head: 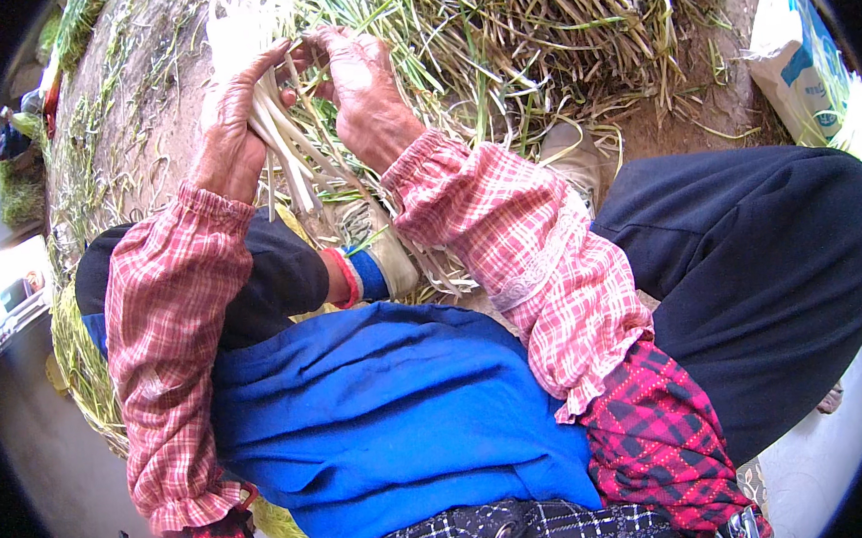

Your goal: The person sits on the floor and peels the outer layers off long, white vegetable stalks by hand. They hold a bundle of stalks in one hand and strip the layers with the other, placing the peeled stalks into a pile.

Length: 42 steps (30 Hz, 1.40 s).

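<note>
My left hand [230, 129] is closed around a small bundle of pale, slender plant stalks [283, 144], whose white ends hang down towards my shoe. Its thumb and fingertips come together near the upper part of the bundle. Close against them is my right hand [366, 86], with bent fingers touching the stalks and leaves. What those fingers pinch is partly hidden. A thin brownish stalk [329, 145] slants down between the two hands. Above the bundle, the stalks fade into a bright, overexposed patch.
A large heap of green and dry brown stalks [571, 19] lies ahead to the right. Loose bits litter the earthen ground [163, 85]. At the far right stands a white and blue printed bag [799, 63]. My shoes [377, 250] rest among the scraps. Green bundles [80, 27] lie far left.
</note>
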Tool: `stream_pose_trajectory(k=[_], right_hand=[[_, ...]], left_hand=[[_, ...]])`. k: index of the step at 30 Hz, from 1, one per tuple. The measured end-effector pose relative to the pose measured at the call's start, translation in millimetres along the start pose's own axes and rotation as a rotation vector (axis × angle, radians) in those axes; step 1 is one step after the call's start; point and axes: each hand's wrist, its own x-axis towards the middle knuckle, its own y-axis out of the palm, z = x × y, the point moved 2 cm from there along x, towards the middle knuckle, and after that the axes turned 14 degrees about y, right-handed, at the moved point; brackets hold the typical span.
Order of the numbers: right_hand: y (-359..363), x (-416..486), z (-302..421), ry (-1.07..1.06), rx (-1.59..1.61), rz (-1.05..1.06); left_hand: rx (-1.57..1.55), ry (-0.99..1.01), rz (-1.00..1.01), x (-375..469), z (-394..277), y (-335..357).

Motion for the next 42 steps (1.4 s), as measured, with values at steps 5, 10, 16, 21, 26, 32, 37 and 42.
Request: stream_pose_trajectory(k=[5, 10, 16, 21, 26, 32, 37, 42], right_hand=[[-16.7, 17.0, -10.8, 0.164, 0.158, 0.036], [-29.4, 24.2, -17.3, 0.331, 0.362, 0.046], [-37.0, 37.4, -13.6, 0.270, 0.361, 0.103], [-42.4, 31.3, -13.6, -0.169, -0.445, -0.049], [-49.0, 28.9, -13.3, -0.478, -0.981, -0.175], [-63.9, 13.4, -14.3, -0.487, -1.463, -0.180], [-69.2, 1.8, -42.3, -0.565, -1.829, -0.133], [-106.2, -4.7, -58.8, -0.602, -2.015, -0.052]], left_hand=[[-0.007, -0.016, -0.017, -1.4, 2.1, 6.6], [0.014, -0.032, -0.031, 3.4, 3.6, -6.0], [-0.009, -0.004, 0.052, 2.7, -1.0, -1.6], [0.042, 0.044, 0.108, 19.1, -13.9, -14.8], [0.022, 0.126, 0.075, 26.2, -17.6, -20.4], [-0.017, 0.289, 0.093, 46.7, -38.6, -41.4], [-0.081, 0.384, 0.141, 72.2, -75.7, -104.9], [-0.444, 0.224, 0.056, 78.8, -102.0, -113.7]])
